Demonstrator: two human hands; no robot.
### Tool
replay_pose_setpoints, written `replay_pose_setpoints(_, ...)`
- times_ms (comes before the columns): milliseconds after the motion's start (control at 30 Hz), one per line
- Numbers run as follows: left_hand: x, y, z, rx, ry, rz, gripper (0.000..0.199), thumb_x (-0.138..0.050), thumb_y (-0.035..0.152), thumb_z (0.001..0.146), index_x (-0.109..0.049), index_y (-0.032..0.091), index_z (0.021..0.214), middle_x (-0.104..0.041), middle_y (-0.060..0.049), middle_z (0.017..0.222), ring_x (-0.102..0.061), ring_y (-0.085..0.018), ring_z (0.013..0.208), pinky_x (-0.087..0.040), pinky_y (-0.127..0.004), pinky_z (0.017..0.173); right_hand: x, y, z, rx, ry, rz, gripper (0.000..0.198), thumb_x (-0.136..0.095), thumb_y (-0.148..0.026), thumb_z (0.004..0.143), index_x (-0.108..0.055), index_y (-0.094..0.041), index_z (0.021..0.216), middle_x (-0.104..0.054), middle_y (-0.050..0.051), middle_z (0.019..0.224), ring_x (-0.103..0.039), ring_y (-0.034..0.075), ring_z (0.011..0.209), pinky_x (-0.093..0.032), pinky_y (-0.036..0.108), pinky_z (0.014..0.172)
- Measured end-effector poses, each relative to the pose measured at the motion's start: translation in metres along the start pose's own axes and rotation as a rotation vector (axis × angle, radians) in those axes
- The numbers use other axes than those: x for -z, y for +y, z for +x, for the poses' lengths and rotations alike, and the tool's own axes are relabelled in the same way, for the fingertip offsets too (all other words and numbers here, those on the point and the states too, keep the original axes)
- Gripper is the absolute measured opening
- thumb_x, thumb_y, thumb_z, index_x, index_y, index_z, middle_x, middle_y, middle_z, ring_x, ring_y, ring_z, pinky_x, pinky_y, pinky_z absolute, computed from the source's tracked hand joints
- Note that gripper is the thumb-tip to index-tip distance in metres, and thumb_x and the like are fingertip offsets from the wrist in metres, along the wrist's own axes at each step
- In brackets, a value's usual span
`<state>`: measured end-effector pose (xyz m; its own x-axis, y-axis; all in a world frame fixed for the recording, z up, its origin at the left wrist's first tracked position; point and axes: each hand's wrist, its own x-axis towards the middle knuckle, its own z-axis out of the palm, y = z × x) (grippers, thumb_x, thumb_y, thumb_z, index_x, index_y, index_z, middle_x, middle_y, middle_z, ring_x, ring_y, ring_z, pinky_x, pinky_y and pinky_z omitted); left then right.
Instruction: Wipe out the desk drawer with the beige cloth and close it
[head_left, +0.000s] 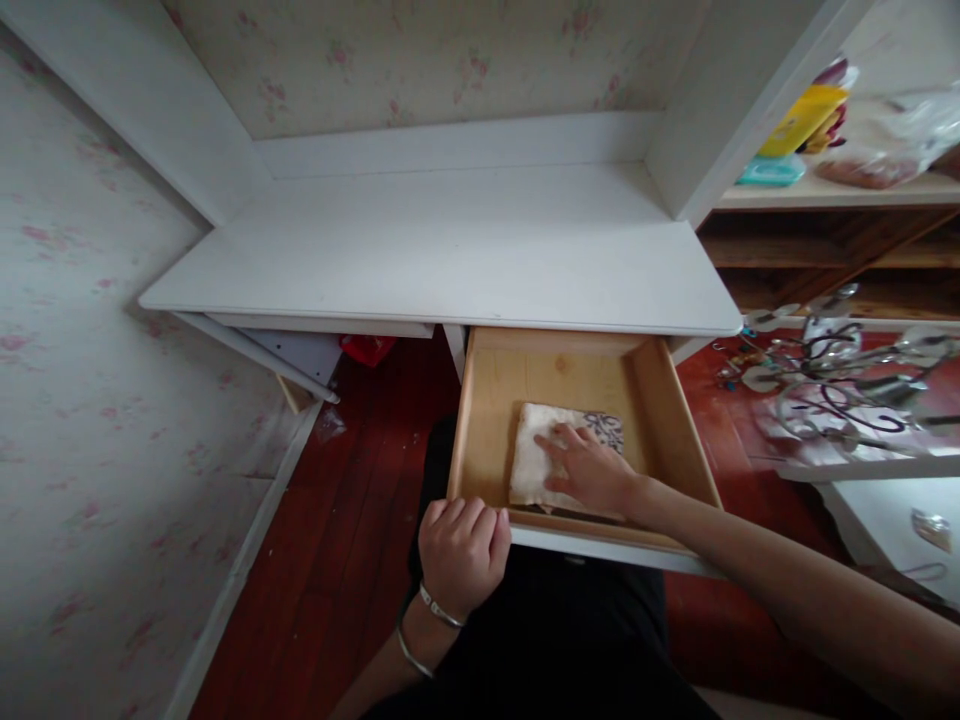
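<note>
A wooden drawer (487, 390) with a white front is pulled out from under the white desk (420, 250). Inside it, near the front, lies a folded cream cloth (534, 450) with a dark floral pattern at its far right corner. My right hand (589, 468) reaches in over the drawer's right side and rests on the cloth, fingers spread. At the front left corner of the drawer, my left hand (465, 555) is closed over the edge, a silver bracelet at its wrist.
To the right, a chandelier (847, 370) with curled dark arms sits low, near a wooden shelf unit (787, 250) holding yellow and teal packages. A red item (367, 348) lies under the desk on the left. Flowered wallpaper (90, 400) covers the wall beside it.
</note>
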<state>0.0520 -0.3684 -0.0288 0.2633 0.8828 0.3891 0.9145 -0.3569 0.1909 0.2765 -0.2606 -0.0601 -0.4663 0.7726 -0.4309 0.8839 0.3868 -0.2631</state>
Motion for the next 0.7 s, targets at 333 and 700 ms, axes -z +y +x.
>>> replay_pose_setpoints(333, -0.003, 0.001, -0.001, 0.028, 0.035, -0.033, 0.025, -0.056, 0.020, 0.088, -0.053, 0.020, 0.063, -0.055, 0.000, 0.060, -0.051, -0.016, 0.064, -0.028, -0.037, 0.066, 0.011, -0.080, 0.064, 0.004, 0.055, -0.091, 0.089, -0.069, -0.058, 0.077, -0.036, -0.021, 0.151, -0.034, 0.018, 0.153, -0.034, 0.043, 0.130, -0.046, 0.051, 0.093)
replay_pose_setpoints(700, -0.005, 0.000, -0.002, 0.035, 0.076, -0.043, 0.024, -0.055, 0.020, 0.089, -0.052, 0.021, 0.064, -0.054, 0.000, 0.059, -0.049, -0.016, 0.062, -0.029, -0.038, 0.067, 0.042, -0.035, 0.135, -0.101, 0.144, -0.119, 0.070, -0.047, -0.048, 0.088, -0.029, -0.030, 0.153, -0.022, 0.011, 0.159, -0.023, 0.039, 0.139, -0.033, 0.068, 0.099)
